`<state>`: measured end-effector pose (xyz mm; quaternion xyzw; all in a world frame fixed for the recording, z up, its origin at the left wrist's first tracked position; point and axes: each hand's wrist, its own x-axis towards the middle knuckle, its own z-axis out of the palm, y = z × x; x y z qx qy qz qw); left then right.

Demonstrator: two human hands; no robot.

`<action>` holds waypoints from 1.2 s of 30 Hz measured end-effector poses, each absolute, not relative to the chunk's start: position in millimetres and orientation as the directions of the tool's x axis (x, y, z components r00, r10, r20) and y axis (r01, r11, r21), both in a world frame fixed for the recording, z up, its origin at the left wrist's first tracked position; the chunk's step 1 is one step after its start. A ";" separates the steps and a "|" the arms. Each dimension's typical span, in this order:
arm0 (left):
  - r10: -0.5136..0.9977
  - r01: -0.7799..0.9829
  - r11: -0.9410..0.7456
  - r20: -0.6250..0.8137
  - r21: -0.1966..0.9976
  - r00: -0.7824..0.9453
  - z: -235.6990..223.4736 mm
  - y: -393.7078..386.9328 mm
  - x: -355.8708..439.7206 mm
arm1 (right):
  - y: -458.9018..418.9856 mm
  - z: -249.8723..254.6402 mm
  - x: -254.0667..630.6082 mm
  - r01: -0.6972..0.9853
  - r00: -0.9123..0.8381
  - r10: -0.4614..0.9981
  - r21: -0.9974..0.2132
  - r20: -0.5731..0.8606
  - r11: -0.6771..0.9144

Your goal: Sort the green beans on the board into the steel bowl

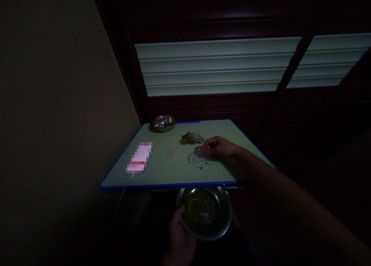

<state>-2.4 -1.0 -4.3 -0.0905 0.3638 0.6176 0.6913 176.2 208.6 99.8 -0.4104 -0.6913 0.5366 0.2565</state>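
My left hand [179, 235] grips the rim of a steel bowl [224, 219] holding green beans, just below the near edge of a small green table [162, 173]. My right hand [220, 147] rests on the table, fingers pinched on a small clear card or scraper [195, 156]. A few green beans [203, 166] lie beside that scraper. A larger pile of mixed green beans [191, 138] sits just behind my right hand. A small pale pile of grains [172, 156] lies to the left of the scraper.
An empty steel bowl [164, 122] stands at the table's far left corner. A phone [139, 158] with a white cable lies on the table's left side. A wall is on the left, dark shutters and lit slats behind. The room is dim.
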 end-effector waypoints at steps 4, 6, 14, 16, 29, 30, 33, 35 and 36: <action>0.779 -0.919 0.224 -0.626 0.326 -0.032 -3.1 -0.1 -1.1 | 199.1 103.2 196.1 0.387 -0.344 0.930 -0.922 -0.127 0.017; 0.778 -0.921 0.221 -0.627 0.320 -0.032 -3.9 0.3 -0.7 | 195.5 102.7 202.0 0.487 -0.269 0.950 -0.874 -0.162 -0.011; 0.795 -0.921 0.206 -0.606 0.332 -0.041 -5.8 0.8 -0.5 | 183.8 91.0 180.7 0.537 -0.294 0.937 -0.843 -0.186 0.001; 0.804 -0.922 0.191 -0.593 0.335 -0.049 -5.4 1.3 -0.3 | 182.1 89.4 172.8 0.531 -0.340 0.923 -0.847 -0.178 0.032; 0.821 -0.910 0.174 -0.566 0.376 -0.076 -3.3 1.2 0.8 | 153.8 101.6 152.2 0.482 -0.580 0.768 -0.875 -0.272 0.054; 0.823 -0.912 0.171 -0.563 0.372 -0.076 -2.5 1.5 0.9 | 152.0 102.2 152.0 0.484 -0.586 0.763 -0.873 -0.275 0.057; 0.815 -0.918 0.173 -0.575 0.358 -0.071 0.4 1.8 1.2 | 147.8 103.4 152.3 0.484 -0.599 0.749 -0.873 -0.283 0.056; 0.822 -0.921 0.171 -0.567 0.351 -0.064 2.0 1.6 1.3 | 145.4 103.8 152.7 0.479 -0.608 0.741 -0.876 -0.284 0.057; 0.827 -0.922 0.170 -0.559 0.348 -0.059 2.4 1.4 1.3 | 144.2 103.9 153.0 0.476 -0.613 0.738 -0.877 -0.282 0.060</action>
